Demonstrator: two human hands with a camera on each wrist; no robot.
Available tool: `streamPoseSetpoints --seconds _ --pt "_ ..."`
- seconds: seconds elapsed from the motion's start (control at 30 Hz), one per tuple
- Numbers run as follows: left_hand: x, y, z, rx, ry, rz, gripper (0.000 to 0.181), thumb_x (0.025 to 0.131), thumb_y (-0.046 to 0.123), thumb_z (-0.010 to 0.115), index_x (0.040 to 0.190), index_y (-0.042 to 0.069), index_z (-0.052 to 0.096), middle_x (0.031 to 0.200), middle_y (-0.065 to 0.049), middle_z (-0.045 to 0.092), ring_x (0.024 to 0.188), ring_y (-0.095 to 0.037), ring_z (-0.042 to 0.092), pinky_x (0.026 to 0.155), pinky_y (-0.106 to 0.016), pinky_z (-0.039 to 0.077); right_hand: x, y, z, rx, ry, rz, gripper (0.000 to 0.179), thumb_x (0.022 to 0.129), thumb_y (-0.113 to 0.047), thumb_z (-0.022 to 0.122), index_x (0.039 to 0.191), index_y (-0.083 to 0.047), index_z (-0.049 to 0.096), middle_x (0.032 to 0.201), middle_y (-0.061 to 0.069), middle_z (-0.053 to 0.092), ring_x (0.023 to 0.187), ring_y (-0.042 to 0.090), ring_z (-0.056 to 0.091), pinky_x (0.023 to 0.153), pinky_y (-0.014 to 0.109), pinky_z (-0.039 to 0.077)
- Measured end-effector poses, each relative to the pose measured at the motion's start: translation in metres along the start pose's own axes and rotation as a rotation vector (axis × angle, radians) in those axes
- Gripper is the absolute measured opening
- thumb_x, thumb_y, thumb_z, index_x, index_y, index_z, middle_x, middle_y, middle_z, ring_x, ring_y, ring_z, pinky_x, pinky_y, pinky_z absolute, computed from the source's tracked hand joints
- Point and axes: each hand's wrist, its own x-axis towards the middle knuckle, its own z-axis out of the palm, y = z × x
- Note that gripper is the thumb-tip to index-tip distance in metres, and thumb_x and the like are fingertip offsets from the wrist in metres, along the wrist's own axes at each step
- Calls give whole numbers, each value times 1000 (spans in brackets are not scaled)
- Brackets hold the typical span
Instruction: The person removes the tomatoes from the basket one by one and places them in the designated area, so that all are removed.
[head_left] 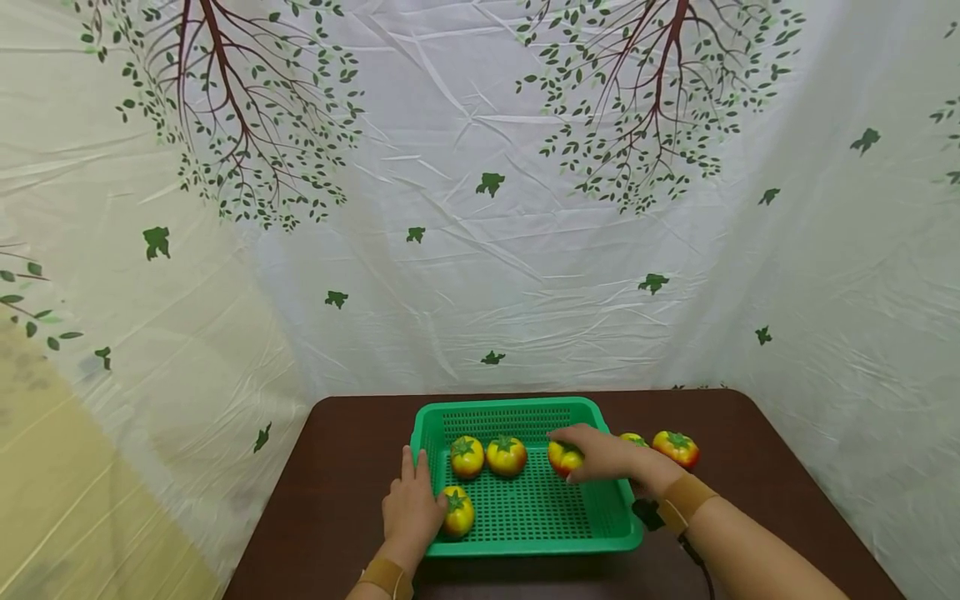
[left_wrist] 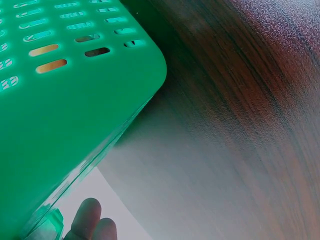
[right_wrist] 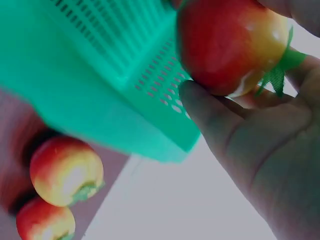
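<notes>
My right hand (head_left: 600, 454) grips a red-and-yellow persimmon (right_wrist: 230, 45) with a green leafy cap, over the right part of a green plastic basket (head_left: 540, 546). Thumb and fingers curl round the fruit in the right wrist view. At the basket's left side rests my left hand (head_left: 412, 508), its fingers pointing forward along the rim and its thumb near a persimmon (head_left: 458, 512) in the front left corner. Two more persimmons, one left (head_left: 467, 457) and one right (head_left: 507, 456), sit side by side towards the back of the basket.
Two persimmons lie on the dark wood table (head_left: 345, 467) to the right of the basket, one (head_left: 676, 448) farther right and one (head_left: 633, 438) partly behind my right wrist. A white leaf-patterned curtain (head_left: 450, 275) hangs behind the table.
</notes>
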Motion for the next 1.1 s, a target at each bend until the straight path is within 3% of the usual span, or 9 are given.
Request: streamPoseSetpoints --seconds 0.2,0.43,0.57,0.83,1.1 --pt "-1 -1 0 1 -3 -3 80 86 32 76 155 12 40 166 -15 26 81 -25 51 65 -44 46 -18 13 -22 -34 143 -9 71 86 -20 77 148 -4 46 145 22 49 115 28 52 89 40 49" --pt "-2 -2 0 1 -10 -3 80 87 31 75 155 12 39 166 -14 25 79 -25 50 63 -42 44 -41 26 -39 -27 239 39 73 87 -21 77 148 1 44 145 26 49 124 39 51 101 57 48" --pt "-3 -2 -1 -4 -3 5 79 86 30 76 154 12 40 166 -15 26 79 -25 51 63 -43 45 -51 30 -44 -32 286 48 72 86 -20 77 147 2 46 144 27 50 125 42 52 101 59 48" --pt "-4 -3 -2 -12 10 19 79 86 30 76 154 11 41 165 -16 28 79 -26 51 62 -44 45 -68 48 -43 -81 378 86 70 84 -18 79 142 6 49 138 32 53 118 45 54 98 63 47" --pt "-4 -5 -2 -9 6 22 79 85 30 76 154 11 41 165 -16 28 78 -26 51 61 -43 45 -82 75 -28 -98 401 152 69 81 -15 80 138 10 51 133 33 56 114 45 57 96 64 48"
